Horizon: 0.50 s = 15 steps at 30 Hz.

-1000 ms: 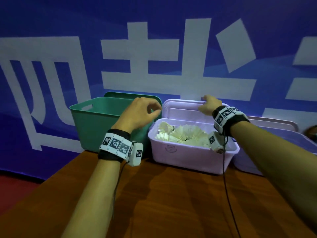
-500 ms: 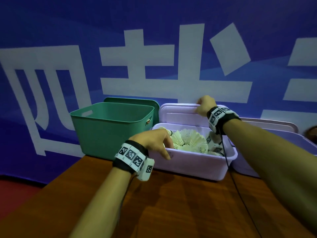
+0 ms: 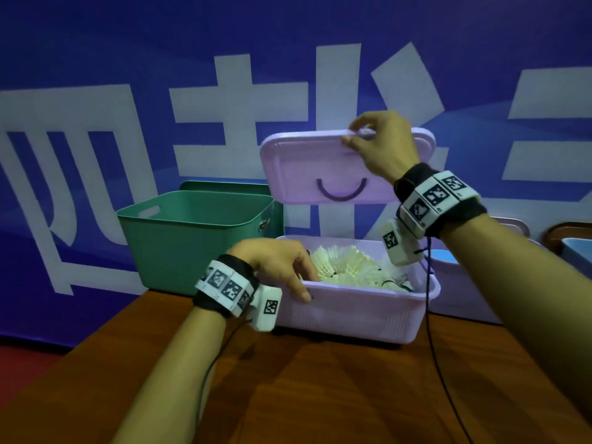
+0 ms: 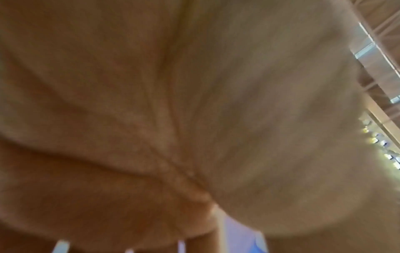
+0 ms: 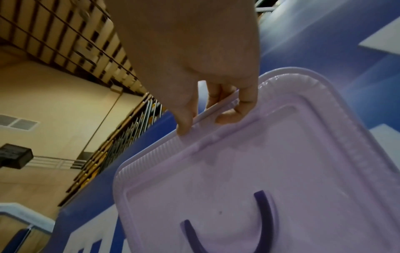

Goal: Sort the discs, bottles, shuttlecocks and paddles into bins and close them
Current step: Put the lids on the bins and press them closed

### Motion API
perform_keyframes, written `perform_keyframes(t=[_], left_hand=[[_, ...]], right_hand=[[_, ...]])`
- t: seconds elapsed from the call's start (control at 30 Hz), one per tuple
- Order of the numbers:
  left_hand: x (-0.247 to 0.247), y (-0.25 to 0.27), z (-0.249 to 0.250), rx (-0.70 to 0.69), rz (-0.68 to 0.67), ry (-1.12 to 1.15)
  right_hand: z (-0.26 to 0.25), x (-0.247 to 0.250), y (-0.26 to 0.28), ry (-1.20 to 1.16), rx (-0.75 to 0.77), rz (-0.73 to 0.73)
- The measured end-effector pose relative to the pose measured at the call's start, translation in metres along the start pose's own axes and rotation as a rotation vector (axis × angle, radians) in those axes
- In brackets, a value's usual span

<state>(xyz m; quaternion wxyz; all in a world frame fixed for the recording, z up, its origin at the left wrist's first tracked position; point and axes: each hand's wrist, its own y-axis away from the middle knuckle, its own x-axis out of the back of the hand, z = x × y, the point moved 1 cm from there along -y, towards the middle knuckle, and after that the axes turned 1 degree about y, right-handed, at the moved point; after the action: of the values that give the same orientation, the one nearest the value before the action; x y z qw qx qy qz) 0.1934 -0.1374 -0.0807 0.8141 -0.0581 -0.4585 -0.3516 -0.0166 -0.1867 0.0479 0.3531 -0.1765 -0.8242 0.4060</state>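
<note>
A lilac bin (image 3: pixel 352 312) stands on the wooden table (image 3: pixel 320 395), holding several white shuttlecocks (image 3: pixel 346 267). My right hand (image 3: pixel 381 145) pinches the top edge of the lilac lid (image 3: pixel 320 174) and holds it upright in the air above the bin; its dark curved handle faces me. In the right wrist view the fingers (image 5: pixel 244 101) curl over the lid (image 5: pixel 259 171) rim. My left hand (image 3: pixel 282 267) grips the bin's front left rim, thumb outside and fingers inside. The left wrist view shows only blurred skin.
An open green bin (image 3: pixel 192 238) stands left of the lilac one, its green lid (image 3: pixel 224 187) leaning behind it. Another pale bin (image 3: pixel 464 290) with something blue inside sits to the right. A blue banner with white characters backs the table.
My right hand has lifted the lilac lid from behind the bin up into the air. The left hand came from the green bin's rim down to the lilac bin's front rim.
</note>
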Motion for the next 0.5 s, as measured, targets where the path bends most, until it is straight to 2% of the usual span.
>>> perform_keyframes(t=[0.03, 0.1, 0.17, 0.23, 0.33, 0.5], left_hand=[[0.005, 0.006, 0.001, 0.01, 0.009, 0.033], [0.018, 0.017, -0.004, 0.071, 0.132, 0.036], [0.03, 0.025, -0.017, 0.222, 0.302, -0.085], [0.036, 0.028, -0.034, 0.376, 0.403, -0.167], [0.037, 0.025, -0.048, 0.413, 0.4, -0.132], [0.037, 0.018, -0.052, 0.452, 0.415, -0.21]], right_hand=[[-0.003, 0.009, 0.006, -0.007, 0.025, 0.012], [-0.004, 0.024, 0.017, -0.013, 0.048, 0.018], [0.0, 0.032, 0.026, -0.013, 0.037, 0.01], [0.004, 0.037, 0.032, -0.017, 0.007, -0.039], [0.007, 0.04, 0.036, -0.039, -0.001, -0.098], [0.008, 0.049, 0.032, -0.057, 0.018, -0.018]])
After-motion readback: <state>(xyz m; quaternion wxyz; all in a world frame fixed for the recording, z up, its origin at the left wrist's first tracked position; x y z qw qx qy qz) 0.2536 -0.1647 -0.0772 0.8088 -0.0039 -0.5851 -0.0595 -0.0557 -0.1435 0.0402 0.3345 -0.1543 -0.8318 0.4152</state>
